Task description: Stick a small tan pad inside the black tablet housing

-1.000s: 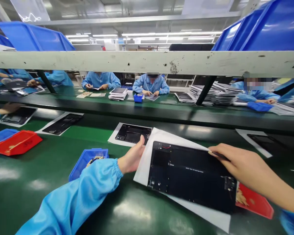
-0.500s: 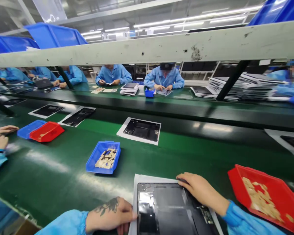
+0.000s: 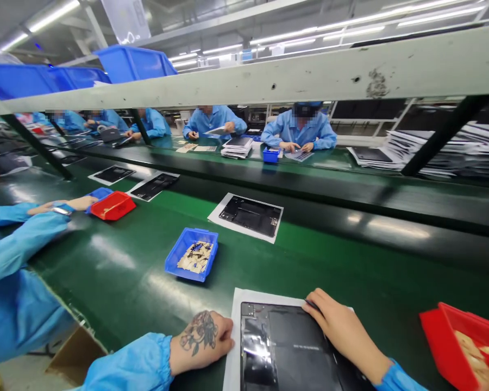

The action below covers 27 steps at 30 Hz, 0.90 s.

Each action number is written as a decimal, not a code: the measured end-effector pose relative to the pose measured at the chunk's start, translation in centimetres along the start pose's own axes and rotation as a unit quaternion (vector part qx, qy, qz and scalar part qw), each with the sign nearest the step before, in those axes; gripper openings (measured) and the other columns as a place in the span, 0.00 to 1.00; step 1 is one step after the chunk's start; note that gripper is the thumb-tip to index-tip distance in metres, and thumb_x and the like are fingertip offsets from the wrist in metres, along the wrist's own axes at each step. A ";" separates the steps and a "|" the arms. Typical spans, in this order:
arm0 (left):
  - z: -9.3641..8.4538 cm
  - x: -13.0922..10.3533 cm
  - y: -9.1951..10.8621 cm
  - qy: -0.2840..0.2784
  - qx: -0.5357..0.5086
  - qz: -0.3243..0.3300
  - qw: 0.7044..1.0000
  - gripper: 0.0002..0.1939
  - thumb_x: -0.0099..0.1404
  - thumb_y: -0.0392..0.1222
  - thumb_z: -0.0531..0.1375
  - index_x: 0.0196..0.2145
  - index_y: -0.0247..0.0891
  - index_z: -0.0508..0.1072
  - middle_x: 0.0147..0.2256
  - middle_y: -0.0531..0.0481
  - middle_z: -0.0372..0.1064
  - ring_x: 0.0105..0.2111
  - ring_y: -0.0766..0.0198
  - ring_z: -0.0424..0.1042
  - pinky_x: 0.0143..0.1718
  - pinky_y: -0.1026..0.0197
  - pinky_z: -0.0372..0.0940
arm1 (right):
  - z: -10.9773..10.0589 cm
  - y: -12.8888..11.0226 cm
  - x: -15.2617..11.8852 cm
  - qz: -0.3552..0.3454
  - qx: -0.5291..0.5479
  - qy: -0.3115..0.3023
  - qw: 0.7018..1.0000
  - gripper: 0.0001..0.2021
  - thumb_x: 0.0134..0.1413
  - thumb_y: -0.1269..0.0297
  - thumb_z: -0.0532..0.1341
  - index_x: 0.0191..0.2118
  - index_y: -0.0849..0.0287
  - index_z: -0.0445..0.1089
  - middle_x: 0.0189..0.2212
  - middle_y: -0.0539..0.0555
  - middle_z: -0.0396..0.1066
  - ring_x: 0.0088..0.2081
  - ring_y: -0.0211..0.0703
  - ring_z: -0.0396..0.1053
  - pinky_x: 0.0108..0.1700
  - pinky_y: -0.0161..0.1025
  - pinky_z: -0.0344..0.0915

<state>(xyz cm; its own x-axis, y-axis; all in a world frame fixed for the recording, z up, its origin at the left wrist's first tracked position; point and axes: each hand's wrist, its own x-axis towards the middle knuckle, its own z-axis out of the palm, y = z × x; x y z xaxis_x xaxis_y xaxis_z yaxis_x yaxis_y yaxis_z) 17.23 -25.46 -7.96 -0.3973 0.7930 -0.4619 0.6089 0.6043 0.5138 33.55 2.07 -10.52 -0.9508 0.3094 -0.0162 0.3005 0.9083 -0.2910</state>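
Four dark panels on white sheets are counted on the near counter (image 3: 118, 282): one (image 3: 285, 353) under the hands, one (image 3: 250, 215) beyond the blue tray (image 3: 192, 262), two (image 3: 154, 185) (image 3: 112, 174) further left. Two red trays (image 3: 113, 206) (image 3: 464, 342) are seen, and two small blue ones on this counter.

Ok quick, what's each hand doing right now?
Left hand: closed in a loose fist at the white sheet's edge.
Right hand: resting on the black panel, possibly gripping a thin tool.
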 end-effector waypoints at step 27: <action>-10.6 5.5 -8.7 0.234 0.192 -0.054 0.951 0.06 0.65 0.36 0.54 0.38 0.35 0.70 0.40 0.46 0.67 0.44 0.59 0.65 0.47 0.54 0.60 | 1.8 2.6 -2.2 0.029 0.089 -0.007 0.996 0.19 0.63 0.47 0.44 0.34 0.52 0.64 0.33 0.50 0.63 0.33 0.43 0.70 0.34 0.39 0.66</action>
<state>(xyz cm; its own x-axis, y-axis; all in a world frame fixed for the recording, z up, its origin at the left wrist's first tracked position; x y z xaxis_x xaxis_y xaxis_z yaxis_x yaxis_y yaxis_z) 2.44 -25.56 -7.31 -0.6793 0.7297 -0.0779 0.7176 0.6827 0.1378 36.28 3.25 -12.96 -0.9337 0.3543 -0.0517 0.3378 0.8240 -0.4549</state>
